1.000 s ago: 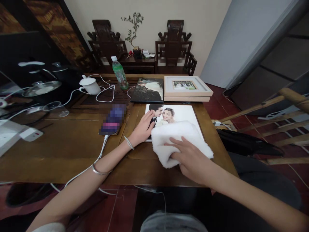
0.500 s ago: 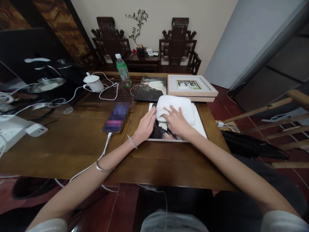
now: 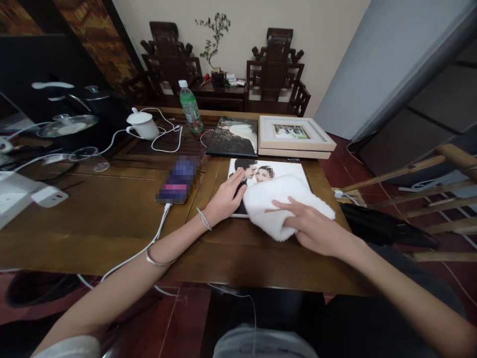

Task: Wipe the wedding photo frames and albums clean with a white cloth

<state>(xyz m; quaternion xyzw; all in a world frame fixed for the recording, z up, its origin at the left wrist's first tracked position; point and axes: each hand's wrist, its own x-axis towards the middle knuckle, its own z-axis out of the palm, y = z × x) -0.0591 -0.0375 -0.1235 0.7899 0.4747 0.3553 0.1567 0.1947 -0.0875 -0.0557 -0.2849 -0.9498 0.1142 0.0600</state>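
Note:
A flat photo panel (image 3: 290,166) showing two people on a white ground lies on the wooden table in front of me. My left hand (image 3: 226,198) rests along its left edge with fingers stretched out, holding nothing. Over the panel's lower right part is a folded white towel (image 3: 264,206), which hangs past the near edge. My right hand (image 3: 315,226) grips the towel from the right, some fingers tucked under a fold and others lying on top. Towel and hands hide the lower half of the photo.
Behind the panel lie a dark photo panel (image 3: 233,139) and a pale framed picture (image 3: 298,134). A green-labelled bottle (image 3: 191,110), a lidded white cup (image 3: 142,124) and a phone (image 3: 179,180) on its cable stand to the left. A wooden chair (image 3: 402,174) is at right.
My right hand has brought the towel toward me and to the right, uncovering the upper part of the photo. My left hand stays at the panel's left edge.

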